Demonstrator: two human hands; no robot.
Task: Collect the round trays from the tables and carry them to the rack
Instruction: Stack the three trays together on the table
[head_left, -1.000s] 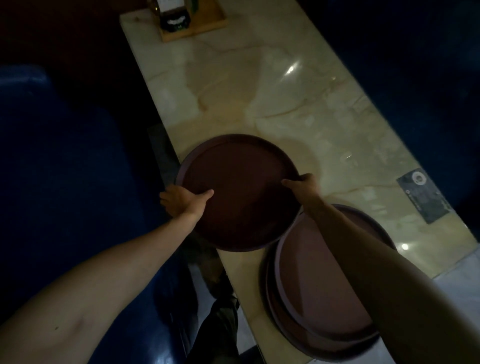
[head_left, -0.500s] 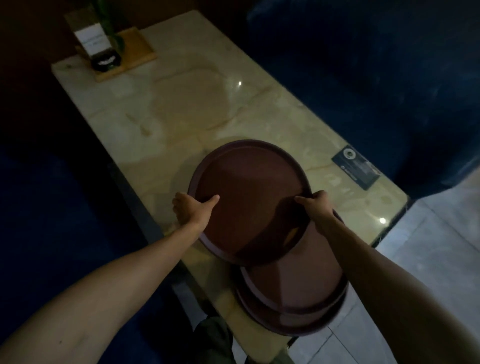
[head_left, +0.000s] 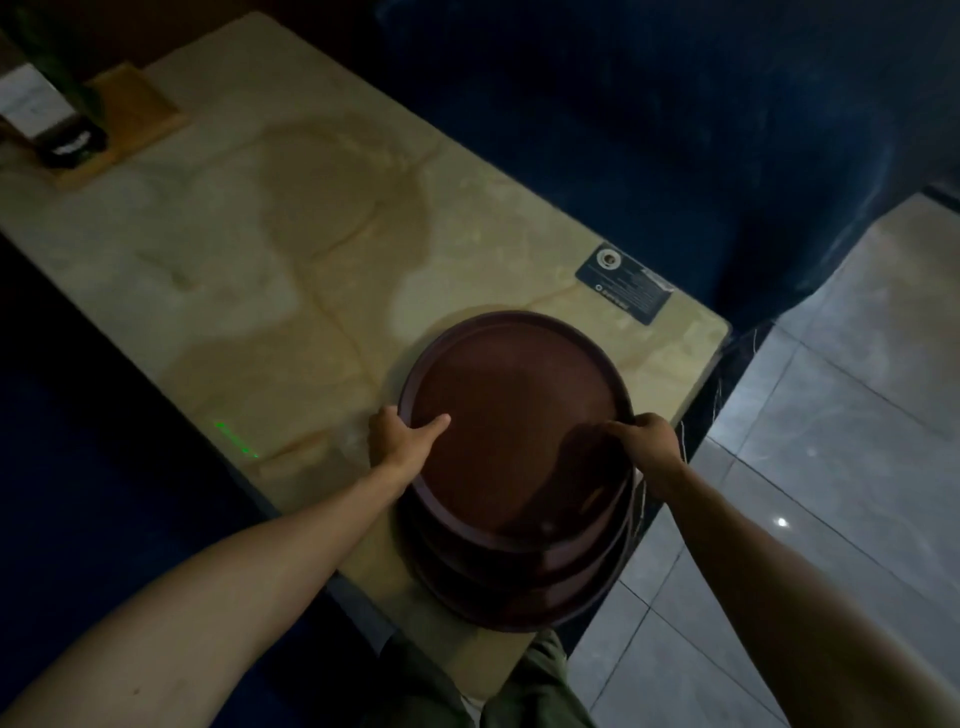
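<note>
At the table's (head_left: 234, 270) corner, both hands, left hand (head_left: 402, 441) and right hand (head_left: 649, 441), grasp the top tray (head_left: 514, 431); the overhanging stack (head_left: 519, 587) could tip floorward.

The round trays (head_left: 511, 431) were a dark reddish brown. The table (head_left: 249, 270) was cream marble with tan veining and a darker beige patch, and carried a dark card (head_left: 626, 283) with pale print. The floor (head_left: 852, 415) was pale grey tile.

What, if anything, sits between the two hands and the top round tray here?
Nothing visible. The left hand and right hand both grip the rim of the top tray, which sits on the stacked trays at the table's corner.
</note>
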